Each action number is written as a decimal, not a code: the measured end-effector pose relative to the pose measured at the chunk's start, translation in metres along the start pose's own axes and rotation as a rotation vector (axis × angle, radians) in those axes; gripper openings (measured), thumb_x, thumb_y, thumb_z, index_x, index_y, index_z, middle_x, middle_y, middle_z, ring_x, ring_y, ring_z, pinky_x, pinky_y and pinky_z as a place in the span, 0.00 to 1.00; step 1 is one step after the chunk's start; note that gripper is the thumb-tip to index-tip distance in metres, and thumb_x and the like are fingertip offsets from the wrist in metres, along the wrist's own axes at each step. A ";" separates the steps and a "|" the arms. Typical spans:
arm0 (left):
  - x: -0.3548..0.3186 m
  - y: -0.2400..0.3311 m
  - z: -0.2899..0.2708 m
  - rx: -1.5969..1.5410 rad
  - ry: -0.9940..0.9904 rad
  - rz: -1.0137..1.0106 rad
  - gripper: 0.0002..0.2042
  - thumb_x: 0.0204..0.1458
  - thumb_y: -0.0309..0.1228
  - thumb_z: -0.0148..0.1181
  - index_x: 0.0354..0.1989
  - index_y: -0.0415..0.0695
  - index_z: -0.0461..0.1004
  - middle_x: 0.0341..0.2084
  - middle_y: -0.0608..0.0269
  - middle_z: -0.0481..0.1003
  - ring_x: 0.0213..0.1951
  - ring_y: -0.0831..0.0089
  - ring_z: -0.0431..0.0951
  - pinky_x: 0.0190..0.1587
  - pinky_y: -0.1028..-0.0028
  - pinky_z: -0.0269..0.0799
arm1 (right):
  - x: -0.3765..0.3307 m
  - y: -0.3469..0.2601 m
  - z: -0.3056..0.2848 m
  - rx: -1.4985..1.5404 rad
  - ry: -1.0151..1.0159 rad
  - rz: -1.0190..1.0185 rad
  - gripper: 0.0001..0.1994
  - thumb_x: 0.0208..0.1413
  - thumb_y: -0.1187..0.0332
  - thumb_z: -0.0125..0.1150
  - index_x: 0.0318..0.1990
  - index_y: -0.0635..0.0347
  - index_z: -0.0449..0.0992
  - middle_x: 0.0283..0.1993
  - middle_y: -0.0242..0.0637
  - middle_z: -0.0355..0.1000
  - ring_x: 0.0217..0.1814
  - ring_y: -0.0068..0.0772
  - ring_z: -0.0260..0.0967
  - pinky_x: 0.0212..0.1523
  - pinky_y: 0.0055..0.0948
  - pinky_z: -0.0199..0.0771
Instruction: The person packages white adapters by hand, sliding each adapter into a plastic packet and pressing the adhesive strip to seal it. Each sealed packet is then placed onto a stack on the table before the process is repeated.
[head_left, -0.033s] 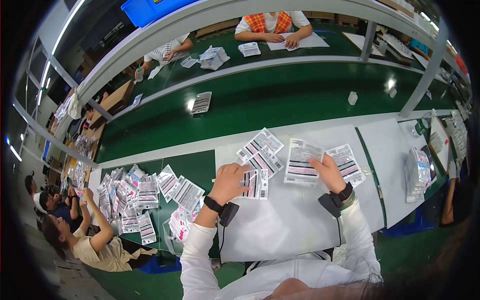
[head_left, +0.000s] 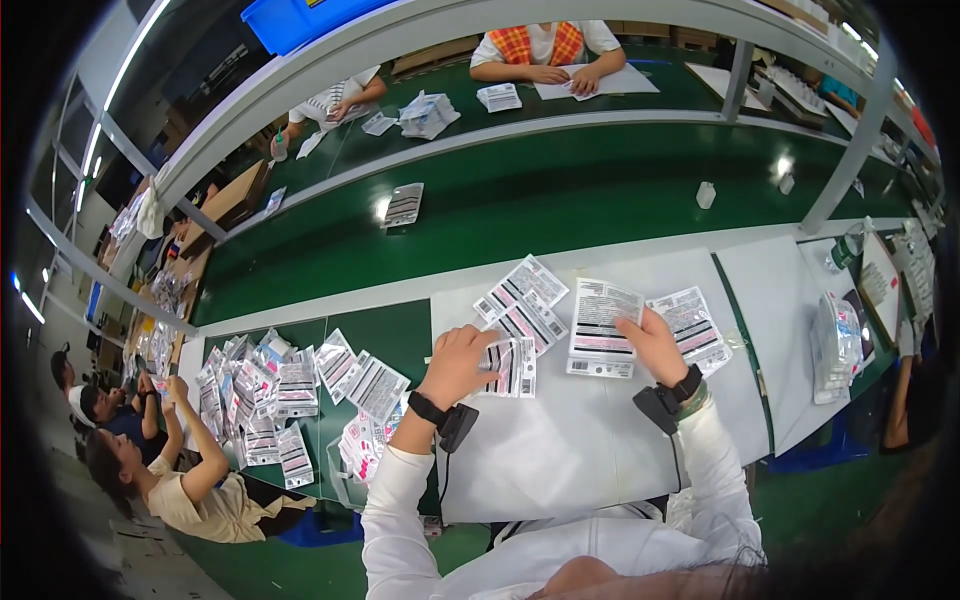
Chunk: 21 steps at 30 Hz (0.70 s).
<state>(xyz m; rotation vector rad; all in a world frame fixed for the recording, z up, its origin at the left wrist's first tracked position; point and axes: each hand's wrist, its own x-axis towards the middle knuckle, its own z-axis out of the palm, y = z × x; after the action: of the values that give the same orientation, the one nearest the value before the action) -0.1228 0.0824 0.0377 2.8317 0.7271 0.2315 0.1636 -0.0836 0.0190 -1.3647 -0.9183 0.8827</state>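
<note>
My right hand [head_left: 657,345] pinches the right edge of a flat printed packet [head_left: 604,312], white and silver with black and pink bands. Right of it, another such packet [head_left: 692,325] lies partly behind that hand. My left hand [head_left: 458,365] rests palm down, thumb apart from the fingers, over the left end of a similar packet [head_left: 518,368]. Just beyond the left hand, overlapping packets [head_left: 528,290] lie on the white board [head_left: 590,440]. What is under the left palm is hidden.
A loose heap of packets [head_left: 255,390] covers the green table at left, more packets [head_left: 375,388] beside it. A stack of packets [head_left: 832,350] and a green-labelled bottle [head_left: 845,248] stand at right. Beyond a metal rail [head_left: 480,145] co-workers sit; others are at far left.
The packet in my right hand has turned slightly more upright, its lower edge a little nearer me. My left hand has hardly moved.
</note>
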 end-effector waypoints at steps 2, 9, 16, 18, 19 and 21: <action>0.001 0.004 -0.006 -0.018 -0.048 -0.049 0.25 0.41 0.38 0.68 0.50 0.49 0.72 0.46 0.60 0.70 0.47 0.59 0.72 0.50 0.63 0.66 | 0.000 0.005 0.007 -0.003 -0.005 -0.052 0.14 0.60 0.70 0.54 0.52 0.63 0.71 0.49 0.38 0.74 0.49 0.27 0.70 0.50 0.27 0.70; 0.005 0.041 -0.067 -0.176 -0.328 0.080 0.22 0.42 0.43 0.67 0.47 0.54 0.74 0.38 0.63 0.71 0.41 0.65 0.73 0.42 0.68 0.61 | -0.002 0.008 0.017 -0.139 -0.101 0.031 0.14 0.61 0.73 0.52 0.53 0.66 0.70 0.50 0.33 0.73 0.52 0.23 0.67 0.54 0.24 0.66; 0.039 0.101 -0.027 0.006 0.041 0.392 0.11 0.47 0.33 0.59 0.40 0.52 0.74 0.32 0.67 0.71 0.37 0.68 0.74 0.40 0.69 0.58 | -0.015 0.030 0.039 0.018 -0.336 0.050 0.14 0.63 0.66 0.51 0.51 0.64 0.72 0.47 0.32 0.74 0.46 0.22 0.69 0.49 0.24 0.69; 0.044 0.101 -0.021 0.011 0.105 0.391 0.09 0.48 0.31 0.57 0.38 0.51 0.74 0.32 0.67 0.72 0.38 0.68 0.74 0.40 0.69 0.59 | -0.014 0.038 0.038 0.136 -0.345 0.117 0.15 0.65 0.64 0.49 0.52 0.64 0.72 0.47 0.32 0.74 0.47 0.22 0.69 0.50 0.24 0.69; 0.045 0.098 -0.021 -0.008 0.089 0.393 0.08 0.47 0.29 0.56 0.37 0.50 0.73 0.31 0.67 0.72 0.37 0.69 0.74 0.40 0.69 0.58 | -0.014 0.042 0.038 0.196 -0.349 0.151 0.15 0.65 0.63 0.49 0.52 0.64 0.71 0.48 0.32 0.74 0.48 0.23 0.69 0.50 0.24 0.69; 0.045 0.091 -0.023 -0.053 0.050 0.407 0.07 0.46 0.27 0.54 0.35 0.49 0.73 0.29 0.67 0.72 0.37 0.69 0.73 0.40 0.69 0.58 | -0.013 0.034 0.035 0.329 -0.284 0.218 0.16 0.66 0.63 0.48 0.53 0.64 0.71 0.48 0.32 0.73 0.48 0.23 0.69 0.51 0.24 0.69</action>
<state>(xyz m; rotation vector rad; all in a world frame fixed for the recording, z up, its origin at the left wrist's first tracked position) -0.0467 0.0305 0.0857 2.9028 0.1404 0.3784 0.1269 -0.0804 -0.0153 -1.0825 -0.8010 1.3579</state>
